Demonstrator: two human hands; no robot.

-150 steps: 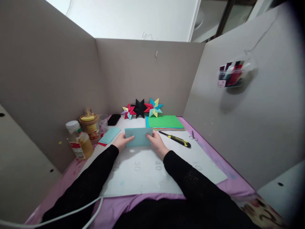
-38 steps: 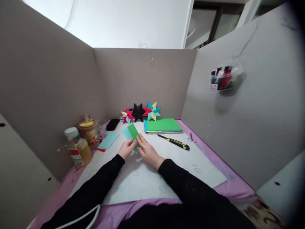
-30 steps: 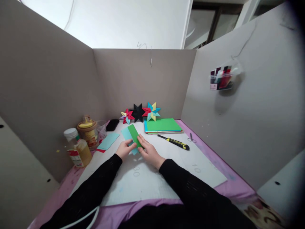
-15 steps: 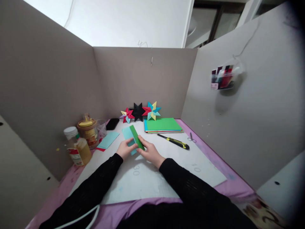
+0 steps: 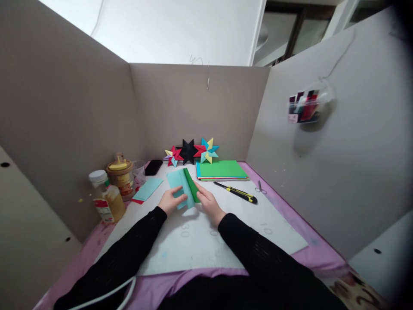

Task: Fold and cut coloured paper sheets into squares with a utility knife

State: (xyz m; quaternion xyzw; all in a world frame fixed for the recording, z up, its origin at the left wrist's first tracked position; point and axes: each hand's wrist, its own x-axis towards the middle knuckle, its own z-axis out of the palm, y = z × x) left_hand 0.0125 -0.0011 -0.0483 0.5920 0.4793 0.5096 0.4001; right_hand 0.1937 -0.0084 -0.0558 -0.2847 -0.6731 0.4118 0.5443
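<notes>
White board [image 5: 193, 254]; paper [image 5: 174, 178] light blue, green flap [image 5: 191, 185].

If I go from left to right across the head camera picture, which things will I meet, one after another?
Bottle → brown-lidded jar → loose light blue paper → left hand → blue-and-green sheet → right hand → black-and-yellow cutter → scissors → container hanging on the right wall.

Folded paper [image 5: 177, 178] is lt blue w/ dk grn strip [image 5: 192, 186]; sleeves [image 5: 250, 243] are blk; board [image 5: 206, 256] is wht w/ grey nos. [image 5: 185, 230]; cutter [image 5: 241, 193] is blk & yel.
</notes>
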